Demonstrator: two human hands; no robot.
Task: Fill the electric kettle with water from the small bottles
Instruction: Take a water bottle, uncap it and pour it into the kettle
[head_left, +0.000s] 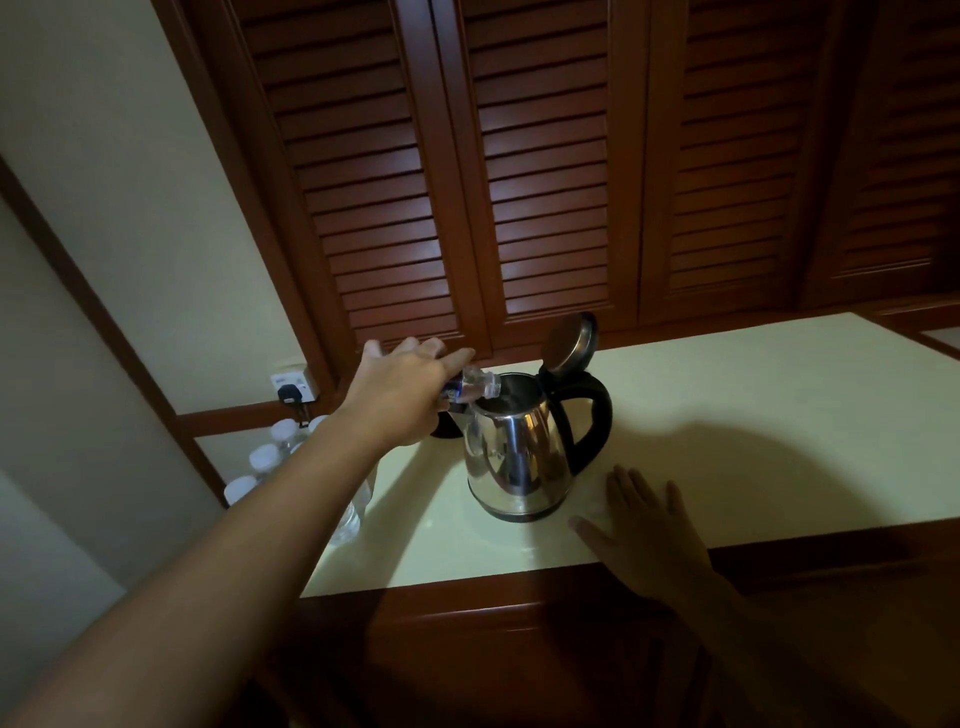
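Observation:
A steel electric kettle with a black handle stands on the pale counter, its lid flipped up. My left hand holds a small clear water bottle tipped sideways, its mouth over the kettle's opening. My hand covers most of the bottle. My right hand rests flat on the counter, fingers spread, just right of the kettle's base. Several more small bottles with white caps stand at the counter's left end, partly hidden behind my left forearm.
A dark round base sits behind the kettle on the left. A wall socket with a black plug is on the left wall. Louvred wooden doors rise behind the counter. The counter's wooden front edge runs below.

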